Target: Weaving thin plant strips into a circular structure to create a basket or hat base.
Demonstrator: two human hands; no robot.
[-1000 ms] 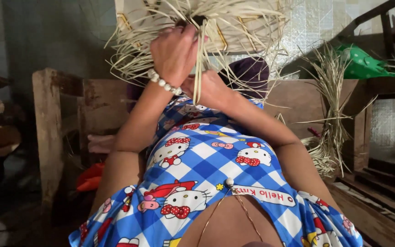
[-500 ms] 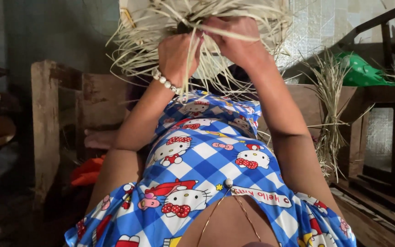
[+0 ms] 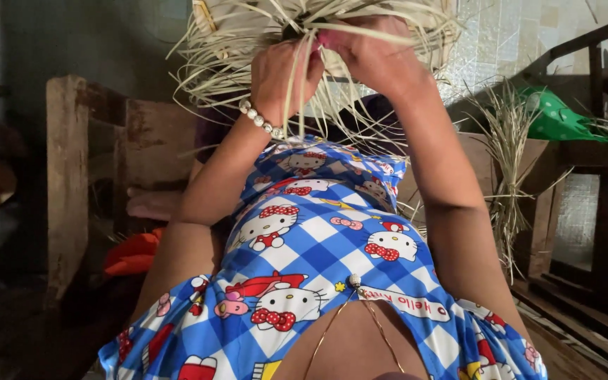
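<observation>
The fingers [image 3: 297, 67] of the left hand [image 3: 283, 77] are curled shut around a bunch of pale straw strands [image 3: 248, 63], gripping them where they gather. The right hand [image 3: 371, 56] is also closed on strands just beside it, thumb and fingertips pinched together at the middle of the bundle, seemingly to keep the weave tight while it is worked. The straw piece [image 3: 388, 17] is held up in front of the chest, at the top edge of the view, its loose ends fanning down and outward. A pearl bracelet [image 3: 260, 118] circles the left wrist. Below is a blue checked dress [image 3: 318, 239]. Behind stands a wooden bench [image 3: 68, 176], with more dried straw [image 3: 508, 148] leaning at the right.
</observation>
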